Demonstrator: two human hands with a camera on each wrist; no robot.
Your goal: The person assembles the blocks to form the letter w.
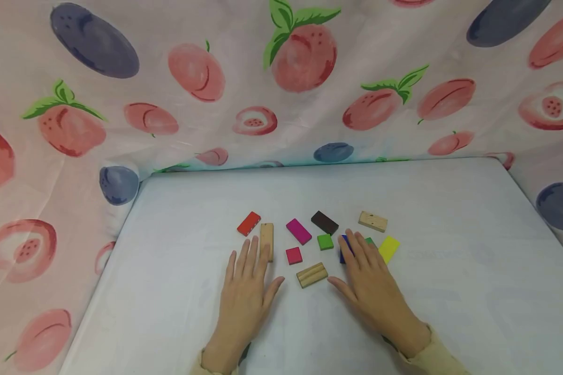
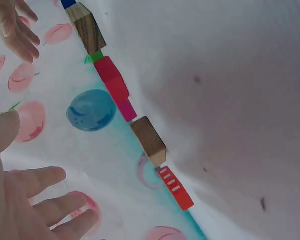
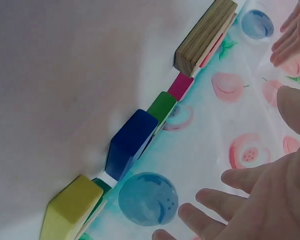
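Observation:
My left hand (image 1: 245, 297) is held over the white table with fingers straight and spread, holding nothing. Its fingertips overlap a long plain wooden block (image 1: 267, 234) in the head view, near a red block (image 1: 249, 223). On the other side my right hand (image 1: 375, 286) is likewise spread and holds nothing. Under its fingers the blue block (image 3: 132, 140) and a dark green block (image 1: 369, 241) are partly hidden; a yellow block (image 1: 389, 250) lies just beside them. Between the hands are a striped wooden block (image 1: 311, 274) and a small pinkish-red block (image 1: 294, 255).
Farther back lie a magenta block (image 1: 298, 231), a bright green block (image 1: 325, 241), a dark brown block (image 1: 325, 222) and a light wooden block (image 1: 372, 221). A fruit-patterned cloth (image 1: 244, 67) rises behind the white table (image 1: 178, 219) and along its sides.

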